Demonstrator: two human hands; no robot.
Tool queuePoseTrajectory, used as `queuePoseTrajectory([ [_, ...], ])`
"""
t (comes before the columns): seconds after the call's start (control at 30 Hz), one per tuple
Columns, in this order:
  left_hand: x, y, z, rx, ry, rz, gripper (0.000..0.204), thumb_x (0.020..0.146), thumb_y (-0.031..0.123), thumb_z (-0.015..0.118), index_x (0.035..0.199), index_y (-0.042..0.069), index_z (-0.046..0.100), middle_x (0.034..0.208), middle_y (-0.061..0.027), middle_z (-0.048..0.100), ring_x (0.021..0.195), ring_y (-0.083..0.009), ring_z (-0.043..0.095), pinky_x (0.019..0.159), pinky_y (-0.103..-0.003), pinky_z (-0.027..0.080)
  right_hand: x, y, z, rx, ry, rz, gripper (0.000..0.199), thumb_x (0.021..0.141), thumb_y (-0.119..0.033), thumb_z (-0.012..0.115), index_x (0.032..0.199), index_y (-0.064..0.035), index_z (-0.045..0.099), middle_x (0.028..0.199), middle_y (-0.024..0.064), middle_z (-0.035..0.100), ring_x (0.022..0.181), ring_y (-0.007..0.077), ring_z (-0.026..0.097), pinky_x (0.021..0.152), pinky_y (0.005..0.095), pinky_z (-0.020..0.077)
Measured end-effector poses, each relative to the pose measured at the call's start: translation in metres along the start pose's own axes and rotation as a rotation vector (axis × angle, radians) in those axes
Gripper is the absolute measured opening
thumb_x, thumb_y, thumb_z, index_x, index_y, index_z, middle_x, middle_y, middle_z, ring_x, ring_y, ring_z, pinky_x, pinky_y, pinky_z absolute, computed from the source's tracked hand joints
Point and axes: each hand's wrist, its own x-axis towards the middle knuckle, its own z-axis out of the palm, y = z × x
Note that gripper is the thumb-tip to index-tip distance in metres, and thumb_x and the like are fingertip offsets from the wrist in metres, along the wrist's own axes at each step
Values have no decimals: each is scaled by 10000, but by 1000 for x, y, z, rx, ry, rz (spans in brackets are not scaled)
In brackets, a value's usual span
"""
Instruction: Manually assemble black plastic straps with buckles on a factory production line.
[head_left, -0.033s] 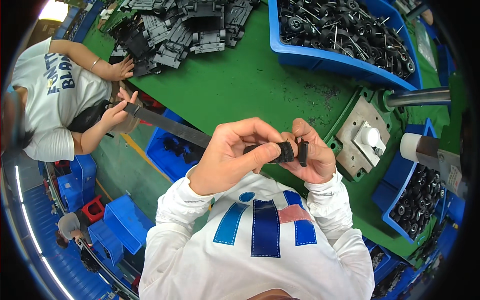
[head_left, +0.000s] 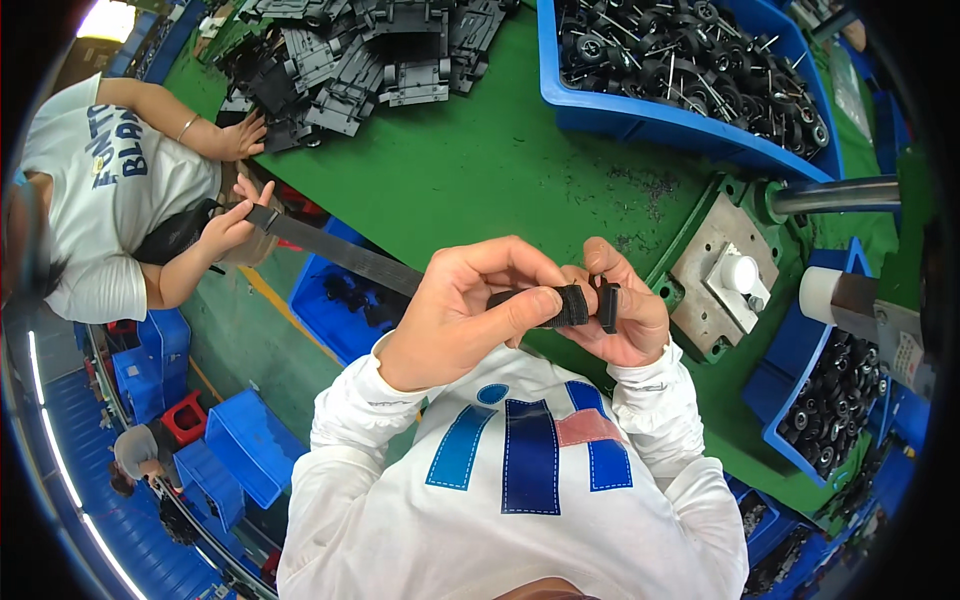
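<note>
A black webbing strap point(head_left: 350, 257) is stretched between me and a co-worker on the left. My left hand point(head_left: 465, 312) pinches its near end between thumb and fingers, where the webbing looks folded over. At that end is a black plastic buckle point(head_left: 607, 306), gripped in the fingers of my right hand point(head_left: 632, 310). Both hands are close together in front of my chest, near the table edge. At the strap's far end, the co-worker's hand point(head_left: 230, 227) is by another black buckle piece point(head_left: 262, 218). My fingers partly hide the near end.
Black plastic chassis parts point(head_left: 360, 70) are piled on the green table point(head_left: 450, 180). A blue bin point(head_left: 640, 125) of wheels and axles stands at the far right. Nearer are a press fixture point(head_left: 725, 265) and another blue wheel bin point(head_left: 775, 400). A blue bin point(head_left: 325, 310) sits below the strap.
</note>
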Motion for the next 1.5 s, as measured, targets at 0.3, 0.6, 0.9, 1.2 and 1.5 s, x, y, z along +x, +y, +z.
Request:
queuePoseTrajectory([
  [0.3,3,1,2,22,22,-16,101,902,28,663,983,-25,633,848,-44,647,633,-43,522,555,-190,407,7,-2,5,35,-15,52,278,935,-101,660,1202,-60,595,1018,110,633,982,198,626,871,334,508],
  [0.6,1,-8,-2,98,48,129,97,867,-14,677,948,-22,624,891,-57,674,778,-83,627,720,-228,503,5,-6,2,-230,65,-15,306,901,-75,692,1187,0,613,1079,116,652,940,171,662,813,296,566],
  [0.9,-3,1,1,435,169,136,102,853,3,696,916,-15,619,832,-29,664,741,-57,602,664,-207,463,4,-9,27,-733,283,-125,334,892,-87,713,1197,15,621,998,95,660,800,106,618,712,235,513],
  [1.2,-4,-8,7,269,235,159,95,866,-11,676,933,-26,610,855,-48,672,759,-66,605,674,-210,470,6,-1,26,-653,290,-159,314,905,-61,688,1202,13,620,1010,84,656,825,115,609,732,253,502],
  [1.5,-7,-3,-4,218,108,203,183,879,-69,623,1060,-80,649,990,-106,682,911,-130,643,819,-268,508,5,-5,26,-668,282,-167,305,904,-62,687,1195,0,620,1016,86,644,852,125,603,745,262,495],
])
